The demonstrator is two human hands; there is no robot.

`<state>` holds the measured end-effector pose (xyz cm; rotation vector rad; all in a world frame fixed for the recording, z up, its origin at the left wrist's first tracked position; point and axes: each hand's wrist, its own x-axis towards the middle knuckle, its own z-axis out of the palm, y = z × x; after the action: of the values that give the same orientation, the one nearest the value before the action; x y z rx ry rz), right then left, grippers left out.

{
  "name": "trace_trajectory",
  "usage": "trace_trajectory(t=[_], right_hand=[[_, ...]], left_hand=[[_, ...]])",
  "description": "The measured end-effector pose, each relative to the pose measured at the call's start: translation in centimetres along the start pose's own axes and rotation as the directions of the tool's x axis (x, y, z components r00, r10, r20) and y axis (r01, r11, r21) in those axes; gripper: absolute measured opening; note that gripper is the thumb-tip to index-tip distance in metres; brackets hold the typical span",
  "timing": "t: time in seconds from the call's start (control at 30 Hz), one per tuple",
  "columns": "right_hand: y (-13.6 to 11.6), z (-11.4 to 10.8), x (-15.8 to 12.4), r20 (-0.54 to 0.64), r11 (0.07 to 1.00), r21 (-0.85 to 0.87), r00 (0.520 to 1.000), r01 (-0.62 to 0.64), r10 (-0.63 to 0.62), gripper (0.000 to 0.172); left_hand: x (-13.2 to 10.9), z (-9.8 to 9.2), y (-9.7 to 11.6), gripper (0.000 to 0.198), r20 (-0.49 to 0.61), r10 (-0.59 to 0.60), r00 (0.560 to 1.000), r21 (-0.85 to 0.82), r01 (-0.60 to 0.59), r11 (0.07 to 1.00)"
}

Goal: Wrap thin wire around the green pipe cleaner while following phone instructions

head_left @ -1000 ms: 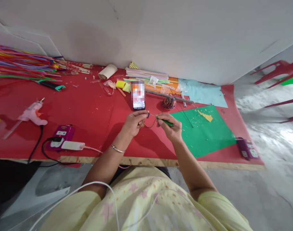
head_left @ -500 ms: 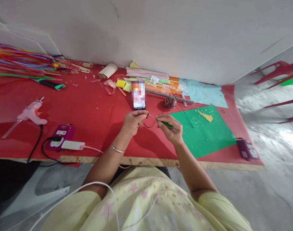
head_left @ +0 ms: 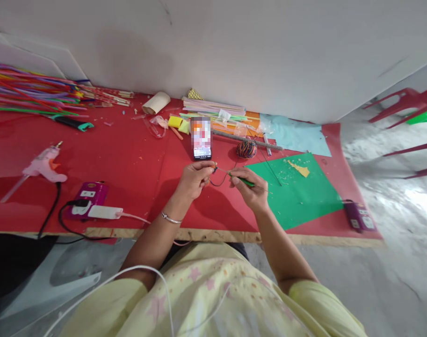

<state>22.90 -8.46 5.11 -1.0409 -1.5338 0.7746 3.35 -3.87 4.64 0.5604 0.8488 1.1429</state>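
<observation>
Between the thumb and fingertips of my left hand (head_left: pixel 192 180) is a small dark bit of yarn (head_left: pixel 214 168), mostly covered by the fingers. My right hand (head_left: pixel 252 191) is closed around the green handle of a crochet hook (head_left: pixel 247 181), whose thin metal tip points left to the yarn by my left fingertips. Whether the tip sits inside a loop is too small to tell. A dark strand sags between the two hands. Beyond them lies a multicoloured ball of yarn (head_left: pixel 246 149), and a lit phone (head_left: pixel 202 140) stands just past my left hand.
The red-covered table (head_left: pixel 129 159) holds a pink glue gun (head_left: pixel 47 164), a purple power strip (head_left: pixel 90 196) with cords at left, and another power strip (head_left: pixel 358 216) at right. A green sheet (head_left: pixel 300 206) lies beside my right hand. Colourful pipe cleaners (head_left: pixel 31 91) and a cardboard tube (head_left: pixel 157 103) lie by the wall.
My right hand and the crochet hook have shifted very slightly to the right. My left hand keeps its pinch on the yarn, nearly still.
</observation>
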Motion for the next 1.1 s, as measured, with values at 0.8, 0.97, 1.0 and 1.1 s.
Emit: trace_trajectory(t=[0.8,0.97,1.0,1.1], right_hand=[[2.4,6.3,2.9,-0.035,0.895,0.399,0.972,-0.201,0.234,0.027],[2.3,6.0,2.8,-0.026,0.890,0.411,0.974,-0.196,0.227,0.025],[2.2,5.9,2.8,-0.029,0.891,0.410,0.973,-0.196,0.228,0.025],[2.2,5.9,2.7,-0.048,0.897,0.393,0.969,-0.205,0.242,0.026]], left_hand=[[0.7,-0.9,0.2,0.029,-0.093,0.052,0.994,-0.008,-0.053,0.999],[0.7,-0.7,0.1,0.031,-0.090,0.035,0.995,-0.026,-0.038,0.999],[0.8,-0.6,0.1,0.031,-0.089,0.035,0.995,-0.020,-0.037,0.999],[0.9,-0.6,0.0,0.030,-0.086,0.047,0.995,0.005,-0.047,0.999]])
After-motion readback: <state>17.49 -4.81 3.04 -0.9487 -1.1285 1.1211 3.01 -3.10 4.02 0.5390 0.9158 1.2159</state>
